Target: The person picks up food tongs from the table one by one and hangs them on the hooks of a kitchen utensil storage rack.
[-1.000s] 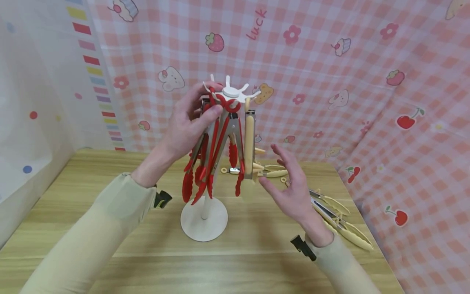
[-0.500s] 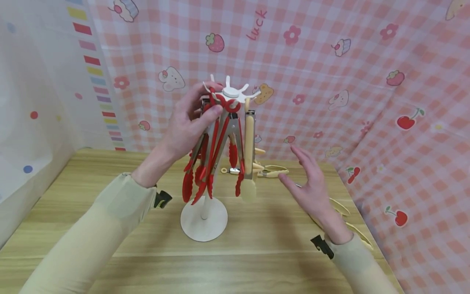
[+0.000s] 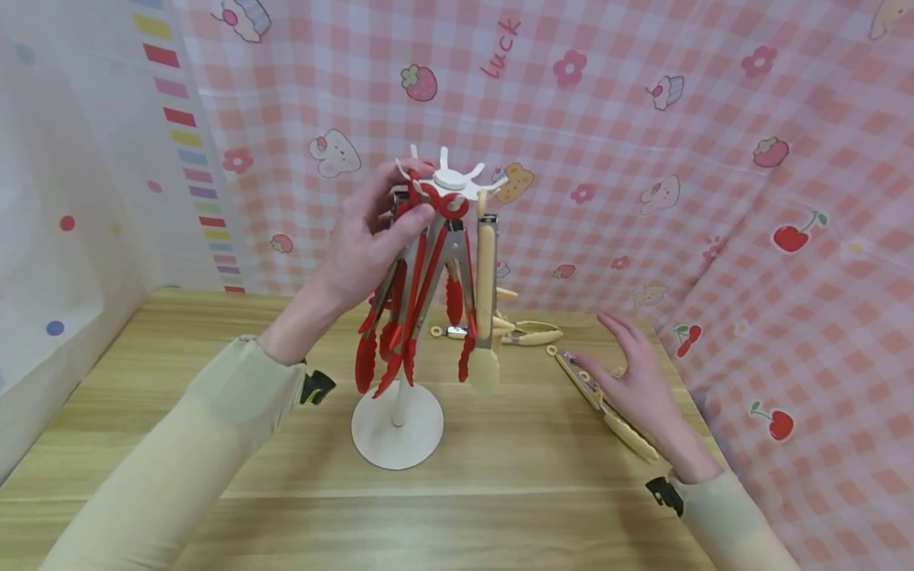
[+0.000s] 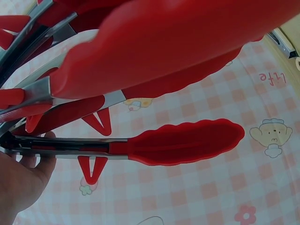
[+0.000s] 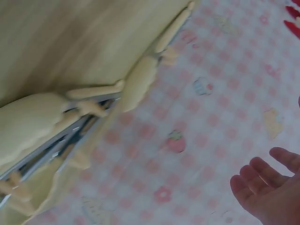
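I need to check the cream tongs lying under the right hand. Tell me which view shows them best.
The head view: the cream tongs lie whole on the table under the open right hand. The right wrist view shows them close but blurred and cropped. The left wrist view shows only red tongs.

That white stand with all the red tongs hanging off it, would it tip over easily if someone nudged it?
Probably it would wobble rather than fall. The white stand has a broad round base flat on the table, which should steady it. Yet the red tongs hang bunched on one side from the top hooks, so it looks top-heavy; the left hand grips there, perhaps steadying it.
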Demonstrator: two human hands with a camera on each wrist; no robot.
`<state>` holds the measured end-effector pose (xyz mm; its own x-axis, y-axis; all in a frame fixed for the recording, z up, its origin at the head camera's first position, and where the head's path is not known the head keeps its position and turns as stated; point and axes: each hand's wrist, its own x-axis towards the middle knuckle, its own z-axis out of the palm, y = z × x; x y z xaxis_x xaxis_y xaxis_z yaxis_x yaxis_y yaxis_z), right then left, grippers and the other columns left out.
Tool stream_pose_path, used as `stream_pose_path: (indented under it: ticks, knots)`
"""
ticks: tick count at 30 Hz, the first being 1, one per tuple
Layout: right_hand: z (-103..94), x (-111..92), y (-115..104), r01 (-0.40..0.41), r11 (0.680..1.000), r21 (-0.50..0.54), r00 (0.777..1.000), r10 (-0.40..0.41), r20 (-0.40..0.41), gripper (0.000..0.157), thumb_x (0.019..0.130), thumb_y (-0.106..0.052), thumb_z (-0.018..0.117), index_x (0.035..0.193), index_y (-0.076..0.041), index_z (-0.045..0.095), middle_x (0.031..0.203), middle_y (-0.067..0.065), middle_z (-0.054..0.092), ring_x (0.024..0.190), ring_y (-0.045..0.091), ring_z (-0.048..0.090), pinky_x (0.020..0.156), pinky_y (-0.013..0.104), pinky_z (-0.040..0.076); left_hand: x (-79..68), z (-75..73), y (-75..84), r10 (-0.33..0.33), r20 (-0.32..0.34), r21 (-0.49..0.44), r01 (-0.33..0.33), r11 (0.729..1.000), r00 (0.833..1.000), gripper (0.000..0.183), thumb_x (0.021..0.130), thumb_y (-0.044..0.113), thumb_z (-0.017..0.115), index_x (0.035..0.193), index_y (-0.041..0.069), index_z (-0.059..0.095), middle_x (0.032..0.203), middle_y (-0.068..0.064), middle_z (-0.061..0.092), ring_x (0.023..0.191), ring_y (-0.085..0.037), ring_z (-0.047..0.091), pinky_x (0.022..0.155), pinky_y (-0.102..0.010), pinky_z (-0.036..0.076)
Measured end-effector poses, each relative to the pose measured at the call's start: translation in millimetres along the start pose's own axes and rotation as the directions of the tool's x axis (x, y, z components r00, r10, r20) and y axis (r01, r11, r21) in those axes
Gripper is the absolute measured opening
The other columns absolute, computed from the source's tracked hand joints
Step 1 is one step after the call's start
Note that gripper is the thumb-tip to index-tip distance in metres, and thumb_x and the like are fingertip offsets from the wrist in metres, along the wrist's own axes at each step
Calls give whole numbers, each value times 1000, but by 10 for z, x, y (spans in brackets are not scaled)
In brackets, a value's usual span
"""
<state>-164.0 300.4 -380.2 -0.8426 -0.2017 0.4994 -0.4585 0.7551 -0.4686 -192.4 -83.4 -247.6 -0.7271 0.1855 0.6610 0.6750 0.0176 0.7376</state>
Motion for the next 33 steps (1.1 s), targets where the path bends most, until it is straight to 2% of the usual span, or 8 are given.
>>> stream_pose_path:
  ticks: [4, 6, 12, 16, 22, 26, 30, 33]
  knots:
    - [-23, -75, 139, -28, 998, -52, 999, 30, 26, 63, 92, -15, 78, 146, 7, 53, 148, 30, 54, 136, 51, 51, 109, 69, 42, -1, -2, 3, 8, -10, -7, -8, 1000, 1000, 45, 97, 15, 59, 139, -1, 53, 113, 10, 64, 99, -17, 62, 83, -31, 52]
    - [-19, -110, 196, -35, 996, -77, 999, 38, 34, 61, 93, -15, 78, 144, 8, 54, 146, 30, 55, 135, 51, 52, 107, 68, 43, -3, -2, 2, 10, -10, -7, -10, 1000, 1000, 45, 97, 15, 59, 139, -1, 53, 110, 14, 63, 97, -17, 61, 82, -32, 51]
    - [-9, -215, 389, -70, 988, -141, 994, 81, 77, 60, 94, -21, 77, 143, 7, 56, 144, 30, 57, 134, 51, 53, 106, 68, 45, -2, -1, -4, 10, -8, -6, -10, 1000, 1000, 44, 97, 15, 59, 138, 0, 53, 110, 14, 63, 97, -18, 61, 83, -33, 51]
    - [-30, -288, 513, -120, 979, -163, 982, 141, 122, 61, 97, -25, 75, 146, 5, 54, 146, 28, 55, 135, 50, 53, 107, 68, 45, 0, 3, -6, 10, -6, -4, -10, 1000, 1000, 44, 97, 15, 59, 139, 0, 54, 112, 10, 64, 98, -18, 62, 84, -33, 52]
    - [-131, -365, 607, -186, 957, -221, 942, 238, 237, 61, 101, -31, 69, 148, 5, 52, 145, 32, 55, 132, 54, 55, 106, 68, 46, 0, 7, -3, 1, 1, 2, -1, 1000, 1000, 45, 98, 15, 59, 140, 1, 53, 124, -4, 66, 105, -18, 63, 88, -35, 52]
    - [-155, -400, 660, -181, 940, -289, 910, 271, 314, 60, 101, -32, 69, 145, 6, 55, 137, 34, 60, 122, 53, 62, 97, 65, 52, -2, 7, -4, 0, -3, 3, 0, 1000, 1000, 45, 98, 16, 59, 140, 1, 53, 118, 4, 65, 101, -19, 62, 85, -33, 52]
    - [-157, -443, 734, -161, 930, -331, 900, 276, 339, 57, 99, -28, 71, 142, 7, 57, 131, 33, 64, 115, 51, 65, 93, 63, 54, -1, 6, -8, -2, -3, -2, 2, 1000, 1000, 45, 98, 16, 59, 139, 1, 53, 117, 7, 64, 101, -19, 62, 85, -34, 51]
    - [-168, -475, 789, -165, 924, -346, 896, 287, 340, 56, 98, -27, 72, 141, 7, 58, 130, 33, 65, 116, 51, 65, 94, 64, 53, 0, 4, -8, -1, -1, 0, 1, 1000, 1000, 45, 98, 16, 59, 140, 1, 53, 123, -2, 65, 104, -19, 63, 87, -35, 52]
